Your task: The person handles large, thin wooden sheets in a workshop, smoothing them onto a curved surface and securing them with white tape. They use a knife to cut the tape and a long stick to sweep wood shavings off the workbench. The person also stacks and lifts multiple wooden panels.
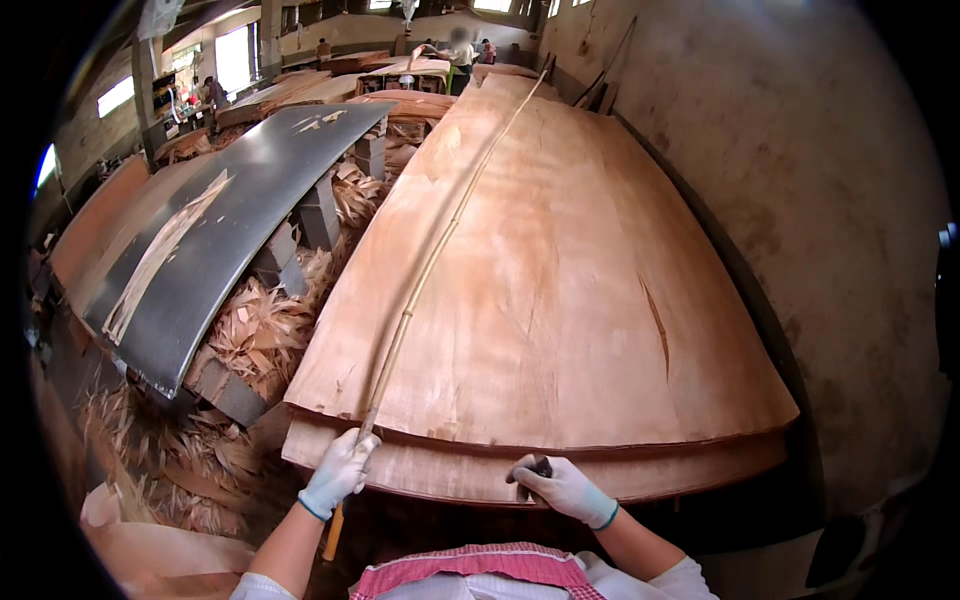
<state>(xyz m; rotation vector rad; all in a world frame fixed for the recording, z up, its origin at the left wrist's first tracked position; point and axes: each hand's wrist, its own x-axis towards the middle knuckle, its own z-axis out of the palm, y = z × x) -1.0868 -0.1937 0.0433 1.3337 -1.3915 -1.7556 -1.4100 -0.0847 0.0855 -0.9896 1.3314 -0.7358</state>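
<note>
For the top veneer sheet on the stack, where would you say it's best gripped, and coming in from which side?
Probably the near edge of the top veneer sheet, from the person's own side. It lies flat on the stack, the wall closes off its right, and this bowed front edge sits beside both gloved hands: left hand on the long stick, right hand.

packages: none in view | labels: none in view | signs: none in view | screens: none in view
</note>
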